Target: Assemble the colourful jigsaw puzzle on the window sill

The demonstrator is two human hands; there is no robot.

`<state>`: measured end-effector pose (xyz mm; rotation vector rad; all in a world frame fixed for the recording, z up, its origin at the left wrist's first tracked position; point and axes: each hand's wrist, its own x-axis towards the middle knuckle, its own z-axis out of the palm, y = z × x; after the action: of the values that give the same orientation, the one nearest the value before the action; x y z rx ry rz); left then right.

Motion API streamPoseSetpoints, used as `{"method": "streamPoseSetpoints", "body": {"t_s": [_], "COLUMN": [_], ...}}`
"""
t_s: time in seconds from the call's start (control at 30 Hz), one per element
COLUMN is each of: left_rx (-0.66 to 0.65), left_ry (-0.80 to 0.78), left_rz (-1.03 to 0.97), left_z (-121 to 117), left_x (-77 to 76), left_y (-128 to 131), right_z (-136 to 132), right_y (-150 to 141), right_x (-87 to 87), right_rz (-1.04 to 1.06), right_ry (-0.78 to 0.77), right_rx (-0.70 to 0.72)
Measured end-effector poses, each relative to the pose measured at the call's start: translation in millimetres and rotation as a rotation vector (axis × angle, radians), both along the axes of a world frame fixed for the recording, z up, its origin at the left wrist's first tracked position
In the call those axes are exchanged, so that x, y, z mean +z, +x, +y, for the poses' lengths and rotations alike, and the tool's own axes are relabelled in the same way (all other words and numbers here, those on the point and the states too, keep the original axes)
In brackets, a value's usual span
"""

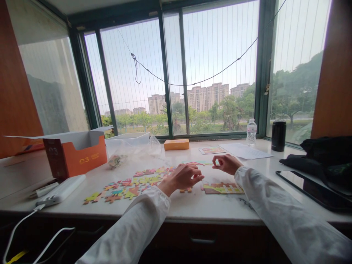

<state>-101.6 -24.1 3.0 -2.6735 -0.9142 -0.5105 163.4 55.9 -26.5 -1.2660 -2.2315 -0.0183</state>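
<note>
Both grips are curled with fingers bent. I cannot tell if the left hand (183, 178) or the right hand (228, 164) pinches a puzzle piece, as the fingertips are too small to read. The right hand's thumb and finger bend into a ring by the right end of a far strip (207, 163) of puzzle. Just to the near side of the right hand lies a joined strip (222, 189), brown, green and yellow. A small orange bit (185, 190) sits by the left hand. The loose pieces (145, 179) lie to the left on the worktop (170, 214). Farther off are a picture card (211, 150) and a small orange box (176, 145); the big open box (82, 156) is far left.

To join a bit well, I think one hand should keep the strip still while the other sets the bit flat, lines up the knob and presses softly. Loose sleeves could drag pieces, so wrists should be up a little.
</note>
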Motion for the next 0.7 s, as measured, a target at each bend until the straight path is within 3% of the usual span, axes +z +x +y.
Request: {"method": "streamPoseSetpoints", "body": {"t_s": [0.7], "left_rx": [0.017], "left_ry": [-0.024], "left_rz": [-0.005], "left_z": [1.3], "left_x": [-1.1], "left_y": [-0.9], "right_z": [1.9], "right_y": [0.2], "right_x": [-4.1], "right_rz": [-0.008], "right_ry": [-0.003], "right_rx": [0.044]}}
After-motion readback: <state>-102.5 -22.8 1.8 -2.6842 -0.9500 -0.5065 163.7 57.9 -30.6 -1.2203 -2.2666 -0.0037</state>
